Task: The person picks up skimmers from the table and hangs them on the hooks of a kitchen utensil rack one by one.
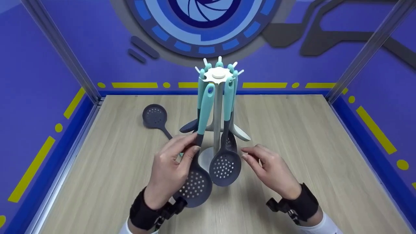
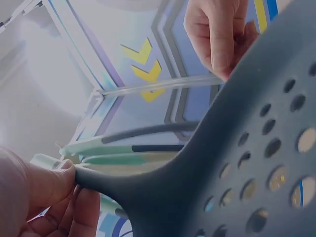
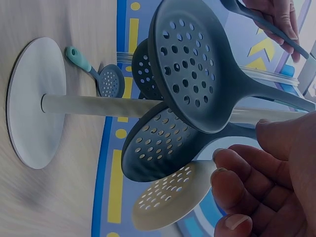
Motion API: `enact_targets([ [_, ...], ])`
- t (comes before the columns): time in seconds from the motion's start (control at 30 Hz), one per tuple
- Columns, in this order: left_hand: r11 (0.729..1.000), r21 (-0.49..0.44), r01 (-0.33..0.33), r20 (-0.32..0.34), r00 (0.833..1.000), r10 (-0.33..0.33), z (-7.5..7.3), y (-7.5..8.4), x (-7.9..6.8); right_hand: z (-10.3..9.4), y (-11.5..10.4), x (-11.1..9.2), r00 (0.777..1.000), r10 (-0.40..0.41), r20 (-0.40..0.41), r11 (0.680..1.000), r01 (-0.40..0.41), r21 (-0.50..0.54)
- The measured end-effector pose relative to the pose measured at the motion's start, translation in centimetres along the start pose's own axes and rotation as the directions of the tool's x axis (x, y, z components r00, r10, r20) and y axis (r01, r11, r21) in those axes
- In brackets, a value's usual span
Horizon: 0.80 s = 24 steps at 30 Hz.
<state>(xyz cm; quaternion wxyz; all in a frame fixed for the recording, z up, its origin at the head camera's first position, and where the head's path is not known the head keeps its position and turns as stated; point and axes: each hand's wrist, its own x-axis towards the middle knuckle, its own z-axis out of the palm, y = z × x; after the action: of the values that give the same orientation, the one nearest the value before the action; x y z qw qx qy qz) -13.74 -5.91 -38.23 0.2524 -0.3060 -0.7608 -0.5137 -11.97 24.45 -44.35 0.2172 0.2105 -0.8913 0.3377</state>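
Observation:
My left hand point(image 1: 170, 169) pinches the dark neck of a skimmer point(image 1: 196, 187) between thumb and fingers. Its round holed head hangs low, and the holed end of its mint handle is close in front of the top of a white utensil rack point(image 1: 218, 113). Beside it a smaller dark skimmer point(image 1: 226, 167) hangs on the rack. Just right of that one is my right hand point(image 1: 271, 167), fingers loosely curled with nothing in them. Seen from the right wrist, the fingertips are close to another dark holed utensil point(image 3: 158, 143) and a cream holed one point(image 3: 168, 197).
Another dark skimmer point(image 1: 154, 115) lies on the wooden table point(image 1: 325, 156), left of the rack, its handle partly behind my left hand. The rack stands on a round base point(image 3: 37, 103). Blue patterned walls point(image 1: 81, 42) enclose the back and sides.

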Motion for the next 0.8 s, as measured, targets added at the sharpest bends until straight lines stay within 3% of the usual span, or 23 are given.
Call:
enact_targets([
  [0.8,0.999,-0.032,0.017,-0.009,1.000,-0.018,1.8,-0.2,0.5,0.3,0.1,-0.2,0.998,0.042,0.040,0.999,-0.041,-0.026],
])
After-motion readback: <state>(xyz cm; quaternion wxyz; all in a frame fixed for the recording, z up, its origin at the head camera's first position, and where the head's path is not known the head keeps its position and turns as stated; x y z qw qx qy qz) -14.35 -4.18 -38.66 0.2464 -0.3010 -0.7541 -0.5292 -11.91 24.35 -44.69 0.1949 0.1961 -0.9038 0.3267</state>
